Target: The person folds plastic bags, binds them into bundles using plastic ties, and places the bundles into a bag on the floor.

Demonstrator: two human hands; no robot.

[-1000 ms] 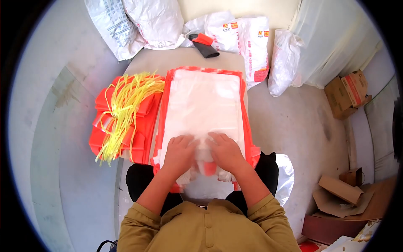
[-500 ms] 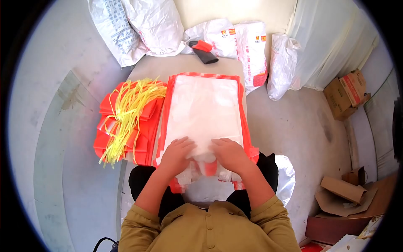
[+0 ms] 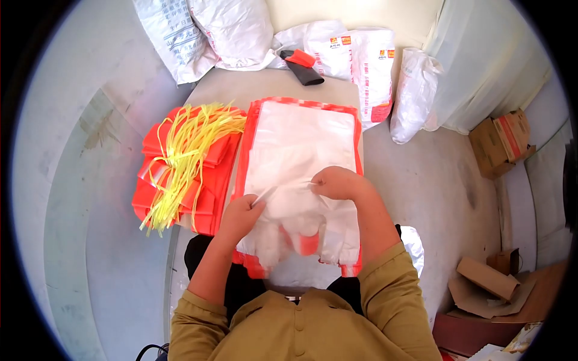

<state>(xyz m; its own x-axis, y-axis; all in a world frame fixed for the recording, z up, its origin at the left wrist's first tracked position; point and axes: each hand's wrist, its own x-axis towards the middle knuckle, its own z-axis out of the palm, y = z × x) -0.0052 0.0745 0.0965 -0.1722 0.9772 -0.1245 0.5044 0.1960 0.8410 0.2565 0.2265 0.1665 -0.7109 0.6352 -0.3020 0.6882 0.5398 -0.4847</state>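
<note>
A white, see-through plastic bag (image 3: 304, 135) with handle-like ends toward me lies flat on top of a stack of red plastic bags (image 3: 359, 150), whose edges show all round it. My left hand (image 3: 242, 212) is closed in a pinch on a fold at the white bag's left side. Farther up on the right, my right hand (image 3: 337, 182) pinches the same sheet, and the film is drawn into a crease between both hands. Whether more than one layer is held, I cannot tell. The bag's near end hangs over the edge by my knees.
Left of the stack, folded red bags (image 3: 208, 204) carry a bundle of yellow plastic strips (image 3: 189, 150). A black and red item (image 3: 304, 72) lies at the table's far edge. White sacks (image 3: 232, 30) stand behind; cardboard boxes (image 3: 497, 147) are at right.
Both hands lay flat on the white bag's near part before; now they pinch it. My right hand has moved up and right, lifting a crease. The view has shifted slightly.
</note>
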